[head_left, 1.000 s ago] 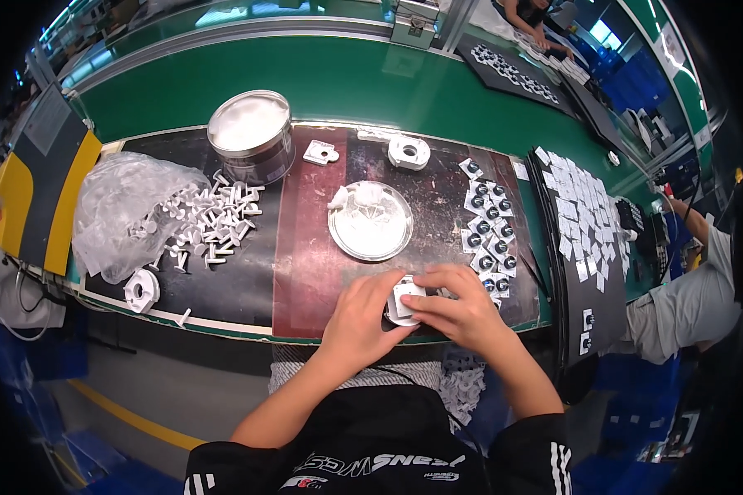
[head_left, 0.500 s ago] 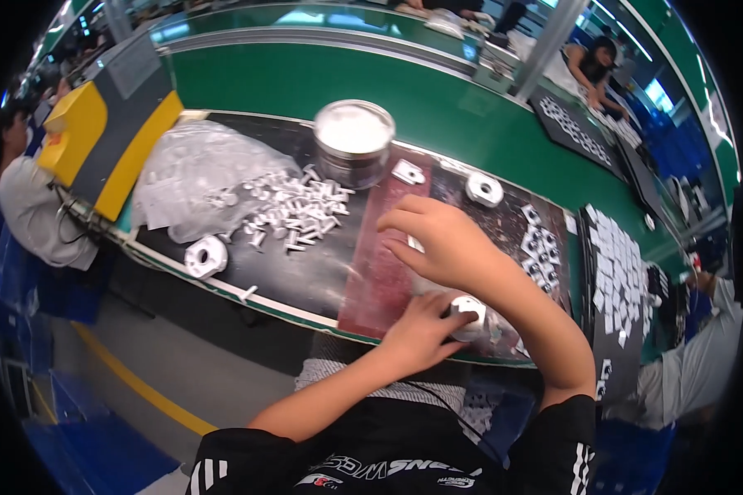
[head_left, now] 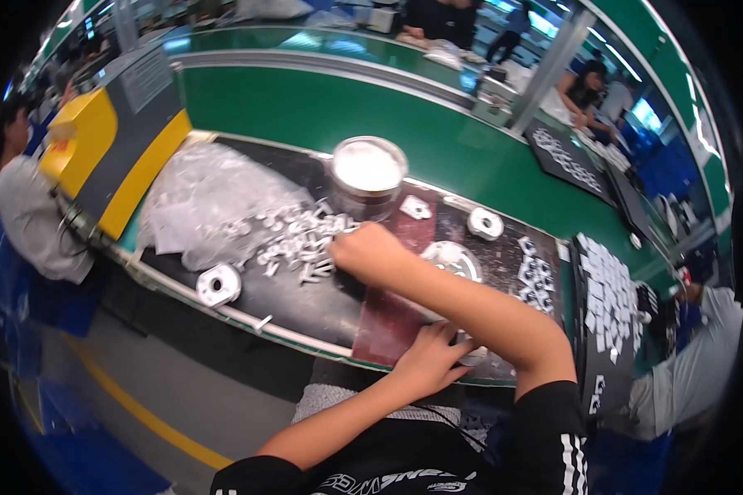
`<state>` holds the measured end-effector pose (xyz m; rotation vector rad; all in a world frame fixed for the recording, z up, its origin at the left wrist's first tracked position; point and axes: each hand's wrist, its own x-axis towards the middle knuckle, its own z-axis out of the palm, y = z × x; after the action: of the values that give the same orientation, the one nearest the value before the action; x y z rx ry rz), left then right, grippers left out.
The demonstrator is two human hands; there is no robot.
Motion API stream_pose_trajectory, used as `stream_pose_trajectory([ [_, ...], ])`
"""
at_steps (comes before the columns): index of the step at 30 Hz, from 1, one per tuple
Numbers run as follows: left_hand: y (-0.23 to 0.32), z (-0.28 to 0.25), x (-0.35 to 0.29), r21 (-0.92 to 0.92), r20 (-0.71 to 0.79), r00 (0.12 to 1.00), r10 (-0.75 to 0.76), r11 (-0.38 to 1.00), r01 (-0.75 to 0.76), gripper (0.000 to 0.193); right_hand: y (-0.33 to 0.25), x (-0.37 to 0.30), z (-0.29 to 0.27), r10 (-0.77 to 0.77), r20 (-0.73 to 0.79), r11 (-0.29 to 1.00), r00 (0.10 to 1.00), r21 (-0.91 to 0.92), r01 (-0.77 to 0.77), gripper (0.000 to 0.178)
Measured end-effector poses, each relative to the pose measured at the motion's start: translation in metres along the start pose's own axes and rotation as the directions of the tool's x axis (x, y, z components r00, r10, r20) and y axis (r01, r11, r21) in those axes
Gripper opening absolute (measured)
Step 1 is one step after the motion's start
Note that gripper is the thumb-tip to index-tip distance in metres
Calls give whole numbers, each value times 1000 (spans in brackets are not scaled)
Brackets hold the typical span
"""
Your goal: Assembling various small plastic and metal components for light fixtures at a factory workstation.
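Note:
My right hand (head_left: 367,254) reaches across to the right edge of a pile of white headed pins (head_left: 293,241). Its fingers are curled in and their tips are hidden, so whatever they hold does not show. Near the bench's front edge, my left hand (head_left: 425,360) has thumb and fingers closed around a round whitish part (head_left: 475,353), partly covered by my right forearm. A larger round white part with holes (head_left: 454,259) lies just beyond that forearm. Beneath both arms is a dark red board (head_left: 381,328).
Behind the pins lie a clear plastic bag (head_left: 210,198) and a metal can (head_left: 365,202) with a white top. White ringed parts (head_left: 219,285) and a loose pin (head_left: 262,322) sit near the front edge. Small white pieces (head_left: 537,280) are at right. A yellow-grey machine (head_left: 132,157) stands left.
My right hand has moved left from over the red board to the pin pile, its fingers now curled. The left hand stays at the round part. The whole view has shifted slightly.

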<state>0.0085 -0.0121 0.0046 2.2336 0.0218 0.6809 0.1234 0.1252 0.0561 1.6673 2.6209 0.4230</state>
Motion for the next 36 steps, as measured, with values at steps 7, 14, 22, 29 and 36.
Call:
stream_pose_trajectory([
  [7, 2, -6, 1, -10, 23, 999, -22, 1000, 22, 45, -3, -23, -22, 177, -86, 900, 980, 417, -126, 12],
  [14, 2, -1, -4, 15, 42, 997, -69, 998, 68, 49, -21, -107, -76, 329, 129, 462, 936, 842, -278, 12],
  [22, -1, -2, 3, -132, 93, 993, -70, 988, 82, 47, -29, -132, -50, 234, 233, 630, 944, 703, -330, 15],
  [29, 0, -2, 0, -69, 78, 991, -104, 992, 109, 50, -37, -130, -59, 111, 292, 956, 950, 230, -182, 18],
  [36, 3, -2, -1, -26, 87, 993, -81, 996, 83, 51, -12, -152, -82, 272, -50, 880, 961, 417, -227, 15],
])
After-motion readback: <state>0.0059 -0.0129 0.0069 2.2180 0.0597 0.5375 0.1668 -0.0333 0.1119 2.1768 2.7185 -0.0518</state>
